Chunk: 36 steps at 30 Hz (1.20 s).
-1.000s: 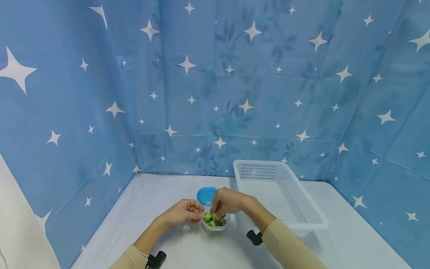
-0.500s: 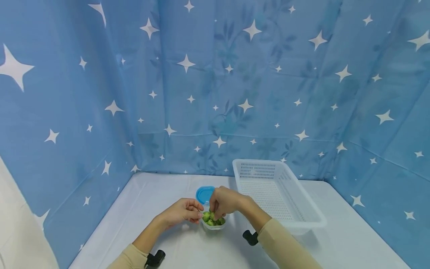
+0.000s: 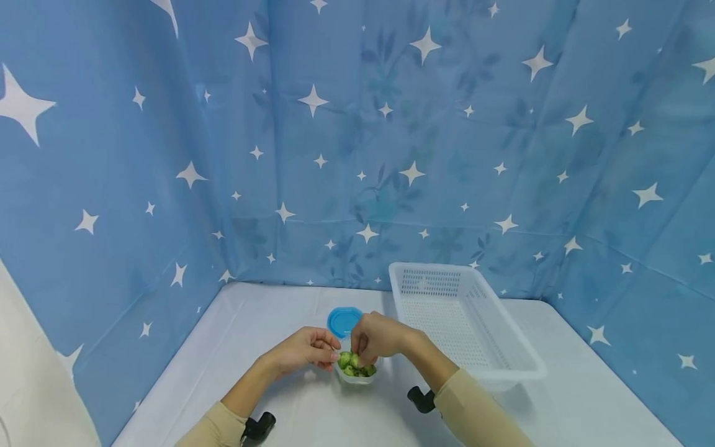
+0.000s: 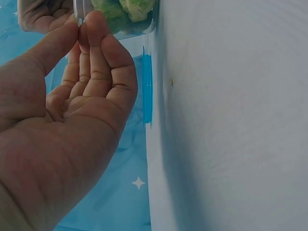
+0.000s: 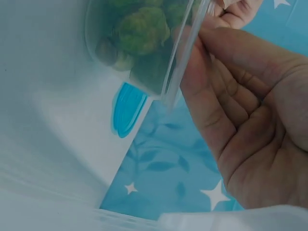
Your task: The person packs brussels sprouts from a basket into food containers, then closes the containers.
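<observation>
A small clear plastic container (image 3: 356, 380) stands on the white table, filled with several green Brussels sprouts (image 3: 344, 359). My left hand (image 3: 307, 349) pinches its rim at the left side between thumb and fingertips; the left wrist view shows this edge close up. From the right, my right hand (image 3: 382, 335) reaches down over the container, finger and thumb closed about a sprout at the top. In the right wrist view those fingertips lie at the rim, partly hidden, with more sprouts (image 5: 144, 31) visible through the clear wall.
Just behind the container lies a blue lid (image 3: 343, 321). A large white perforated plastic basket (image 3: 527, 341) stands to the right, close to my right forearm. Blue curtain with white stars (image 3: 366, 234) hangs behind the table (image 3: 251, 310) and along its sides.
Both hands stay at the container almost unmoved, the right fingers shifting only slightly among the sprouts. The head view has tilted and turned a little.
</observation>
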Tool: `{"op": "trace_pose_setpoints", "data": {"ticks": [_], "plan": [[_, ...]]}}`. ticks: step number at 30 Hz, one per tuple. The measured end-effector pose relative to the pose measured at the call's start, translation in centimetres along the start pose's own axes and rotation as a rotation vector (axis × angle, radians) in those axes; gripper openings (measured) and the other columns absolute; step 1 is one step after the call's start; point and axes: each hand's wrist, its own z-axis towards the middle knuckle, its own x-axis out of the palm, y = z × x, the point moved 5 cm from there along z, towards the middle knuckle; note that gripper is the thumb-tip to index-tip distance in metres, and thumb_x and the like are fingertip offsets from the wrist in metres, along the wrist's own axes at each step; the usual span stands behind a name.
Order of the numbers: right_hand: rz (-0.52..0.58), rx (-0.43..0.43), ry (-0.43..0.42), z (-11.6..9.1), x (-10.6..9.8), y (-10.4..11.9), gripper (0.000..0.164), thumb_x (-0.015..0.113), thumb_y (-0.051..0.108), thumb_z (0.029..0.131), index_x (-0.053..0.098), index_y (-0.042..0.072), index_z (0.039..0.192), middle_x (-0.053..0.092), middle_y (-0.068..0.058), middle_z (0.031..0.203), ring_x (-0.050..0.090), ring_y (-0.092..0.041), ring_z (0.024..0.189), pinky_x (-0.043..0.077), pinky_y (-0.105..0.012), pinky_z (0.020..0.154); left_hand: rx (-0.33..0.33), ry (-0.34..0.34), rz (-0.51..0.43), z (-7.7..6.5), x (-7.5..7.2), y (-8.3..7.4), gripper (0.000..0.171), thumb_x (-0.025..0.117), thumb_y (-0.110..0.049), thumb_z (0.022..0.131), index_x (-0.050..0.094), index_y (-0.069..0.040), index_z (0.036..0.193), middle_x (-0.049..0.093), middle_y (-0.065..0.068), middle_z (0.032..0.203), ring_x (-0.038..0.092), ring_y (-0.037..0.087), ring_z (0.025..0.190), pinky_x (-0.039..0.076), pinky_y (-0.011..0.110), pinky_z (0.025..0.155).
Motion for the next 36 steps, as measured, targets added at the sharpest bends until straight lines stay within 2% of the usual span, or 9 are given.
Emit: {"op": "trace_pose_setpoints", "data": {"ticks": [6,12,18,25,28,31,33,36], "plan": [[-0.11,-0.002,-0.045,-0.1,0.2,0.7,0.018,0.085,-0.005,0.08,0.077,0.01,0.086,0.072,0.007,0.072,0.066,-0.003,0.062,0.056,-0.019,0.06,0.007,0.011,0.005,-0.1,0.0,-0.1,0.03,0.071,-0.011,0.099,0.063,0.007,0.121,0.074,0.017,0.099,0.074,0.019,0.083,0.062,0.037,0.082],[-0.229,-0.005,-0.12,0.4,0.1,1.5,0.015,0.085,-0.002,0.081,0.08,0.009,0.089,0.074,0.006,0.08,0.064,0.0,0.071,0.054,-0.017,0.063,0.013,-0.022,0.014,-0.2,-0.6,-0.3,0.028,0.071,-0.013,0.099,0.064,0.004,0.12,0.074,0.015,0.098,0.074,0.02,0.083,0.062,0.039,0.082],[-0.162,0.009,-0.127,0.5,0.1,0.9,0.015,0.085,-0.002,0.081,0.081,0.009,0.09,0.076,0.005,0.081,0.066,0.0,0.07,0.055,-0.017,0.063,0.013,-0.024,0.019,-0.1,-0.7,-0.1,0.028,0.071,-0.012,0.099,0.065,0.005,0.12,0.075,0.015,0.098,0.074,0.019,0.083,0.062,0.038,0.082],[-0.114,-0.028,-0.158,-0.1,0.2,0.7,0.019,0.081,-0.004,0.083,0.082,0.006,0.099,0.08,-0.002,0.088,0.069,-0.002,0.073,0.056,-0.019,0.065,-0.003,-0.043,0.014,-0.3,-0.4,0.1,0.029,0.069,-0.012,0.1,0.063,0.006,0.121,0.072,0.017,0.099,0.072,0.019,0.083,0.062,0.038,0.082],[-0.12,-0.069,-0.275,-0.6,-0.3,1.5,0.022,0.073,-0.008,0.088,0.08,0.002,0.107,0.08,-0.007,0.096,0.073,-0.01,0.079,0.058,-0.022,0.07,0.0,-0.054,0.024,-0.4,-0.3,0.0,0.029,0.067,-0.012,0.1,0.063,0.007,0.121,0.072,0.018,0.099,0.071,0.018,0.084,0.061,0.038,0.082],[-0.08,-0.125,-0.47,-1.0,-1.0,2.9,0.024,0.067,-0.005,0.096,0.076,0.001,0.117,0.077,-0.012,0.11,0.074,-0.019,0.087,0.06,-0.025,0.075,0.009,-0.057,0.034,-0.3,-0.3,0.0,0.028,0.066,-0.011,0.101,0.063,0.007,0.122,0.07,0.022,0.1,0.069,0.018,0.084,0.061,0.039,0.082],[-0.02,-0.158,-0.587,-1.1,-1.4,3.6,0.025,0.066,0.001,0.099,0.073,0.004,0.123,0.074,-0.011,0.118,0.073,-0.021,0.091,0.06,-0.027,0.078,0.008,-0.056,0.036,-0.2,-0.3,-0.1,0.028,0.066,-0.012,0.1,0.062,0.006,0.122,0.07,0.021,0.099,0.069,0.018,0.084,0.061,0.039,0.082],[0.122,-0.169,-0.665,-0.9,-1.4,4.1,0.029,0.066,0.008,0.101,0.069,0.009,0.13,0.071,-0.009,0.127,0.069,-0.021,0.098,0.058,-0.03,0.082,-0.004,-0.063,0.036,-0.3,-0.6,-0.3,0.031,0.068,-0.015,0.1,0.059,0.005,0.123,0.072,0.018,0.095,0.071,0.021,0.085,0.061,0.04,0.083]]}}
